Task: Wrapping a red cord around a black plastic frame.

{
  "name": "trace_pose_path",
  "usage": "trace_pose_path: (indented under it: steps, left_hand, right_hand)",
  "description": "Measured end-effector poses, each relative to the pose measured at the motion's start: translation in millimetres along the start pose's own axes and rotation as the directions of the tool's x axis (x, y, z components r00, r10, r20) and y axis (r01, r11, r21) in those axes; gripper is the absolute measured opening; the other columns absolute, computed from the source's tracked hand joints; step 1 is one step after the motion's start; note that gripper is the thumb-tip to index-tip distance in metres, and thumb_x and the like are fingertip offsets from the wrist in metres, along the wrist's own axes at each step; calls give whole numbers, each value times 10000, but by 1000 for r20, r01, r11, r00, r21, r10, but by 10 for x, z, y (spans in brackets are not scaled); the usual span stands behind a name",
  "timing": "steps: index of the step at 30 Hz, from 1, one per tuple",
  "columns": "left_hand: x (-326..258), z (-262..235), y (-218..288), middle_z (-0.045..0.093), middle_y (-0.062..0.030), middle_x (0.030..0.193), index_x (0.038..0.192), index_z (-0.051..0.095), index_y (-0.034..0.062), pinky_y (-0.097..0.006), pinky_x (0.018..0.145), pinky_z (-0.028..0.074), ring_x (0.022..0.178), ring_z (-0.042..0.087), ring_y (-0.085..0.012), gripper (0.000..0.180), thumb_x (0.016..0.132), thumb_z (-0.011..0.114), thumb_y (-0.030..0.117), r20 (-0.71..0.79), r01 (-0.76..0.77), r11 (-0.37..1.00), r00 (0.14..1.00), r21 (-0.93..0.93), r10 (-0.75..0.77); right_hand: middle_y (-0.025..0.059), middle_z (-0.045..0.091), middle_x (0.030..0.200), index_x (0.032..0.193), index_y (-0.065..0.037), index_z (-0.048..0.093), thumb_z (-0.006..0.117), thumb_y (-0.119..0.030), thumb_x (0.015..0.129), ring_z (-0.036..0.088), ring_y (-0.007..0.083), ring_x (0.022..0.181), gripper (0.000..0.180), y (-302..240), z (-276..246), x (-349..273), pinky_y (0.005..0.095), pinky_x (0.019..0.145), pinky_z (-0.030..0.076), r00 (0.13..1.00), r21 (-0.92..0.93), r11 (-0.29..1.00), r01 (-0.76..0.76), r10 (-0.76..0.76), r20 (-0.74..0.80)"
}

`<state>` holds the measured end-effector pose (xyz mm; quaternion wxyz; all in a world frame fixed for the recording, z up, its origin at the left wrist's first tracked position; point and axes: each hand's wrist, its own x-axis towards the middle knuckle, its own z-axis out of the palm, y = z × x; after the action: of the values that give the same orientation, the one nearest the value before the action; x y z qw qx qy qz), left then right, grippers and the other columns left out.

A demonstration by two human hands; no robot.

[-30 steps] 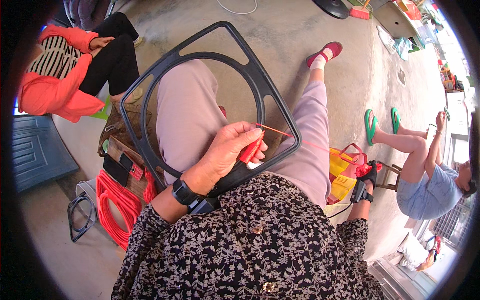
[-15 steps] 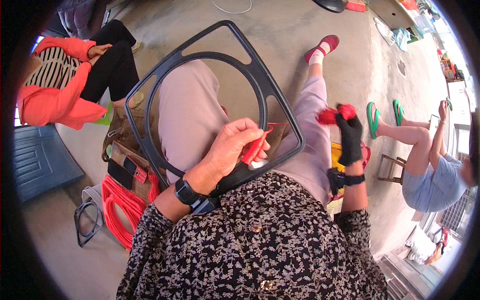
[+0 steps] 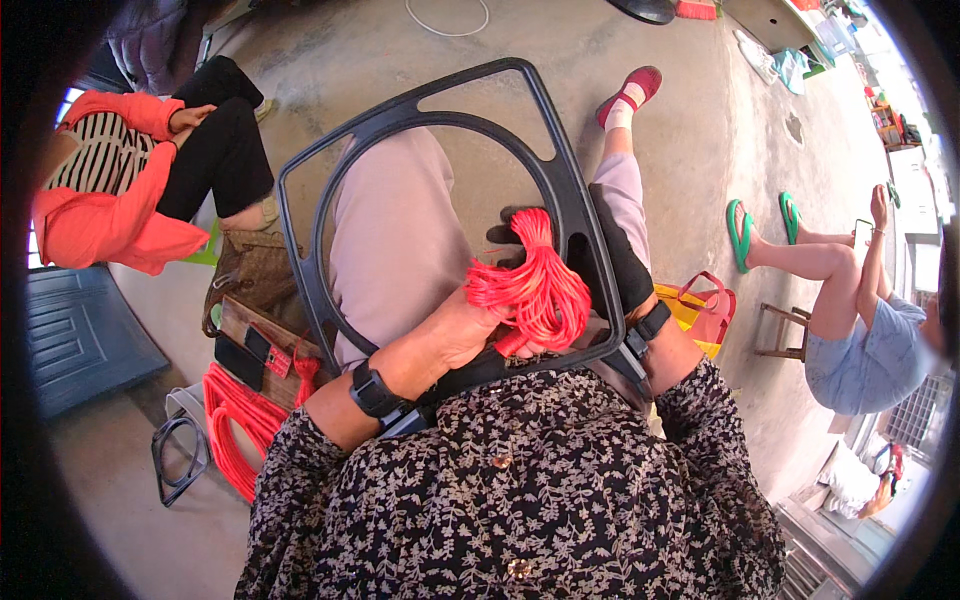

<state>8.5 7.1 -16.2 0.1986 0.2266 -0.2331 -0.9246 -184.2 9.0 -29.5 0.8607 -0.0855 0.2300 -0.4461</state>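
Black-and-cream floral blouse (image 3: 510,480) — mauve trousers (image 3: 395,230), red shoe (image 3: 648,78) — black glove (image 3: 628,270), wristbands (image 3: 370,392).

Red cord bundle (image 3: 535,290) between 2 hands (image 3: 462,328) at a black frame (image 3: 375,122), mauve trousers (image 3: 395,230) beneath.

the bundle of red cord (image 3: 540,290) hides much of the bare left hand (image 3: 462,330); with the black frame (image 3: 546,118), it also covers part of the gloved right hand (image 3: 628,272), so neither grip is clear. the top edge cuts off a dark disc (image 3: 645,10).
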Motion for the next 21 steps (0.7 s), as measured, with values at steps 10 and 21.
trace_pose_path:
  steps: [10, 21]
  left_hand:
    - [54, -122, -34, 616, -62, 743, 964, 572, 20, -261, 495, 499, 552, 591, -148, 151, 880, 546, 143, -188, -24, 990, 981, 140, 51]
    - [62, -100, 63, 619, -95, 718, 873, 548, 23, -252, 495, 512, 558, 611, -156, 156, 897, 527, 176, -277, 45, 989, 961, 144, -3]
  right_hand:
    - [97, 601, 1037, 1209, -19, 485, 658, -169, 776, 582, 182, 919, 490, -177, 168, -153, 300, 818, 463, 987, -612, 789, -47, -59, -152]
    - [48, 566, 1036, 1142, -5, 503, 566, -157, 844, 528, 111, 944, 341, 236, -320, -462, 239, 836, 427, 921, -354, 931, 86, -210, -328]
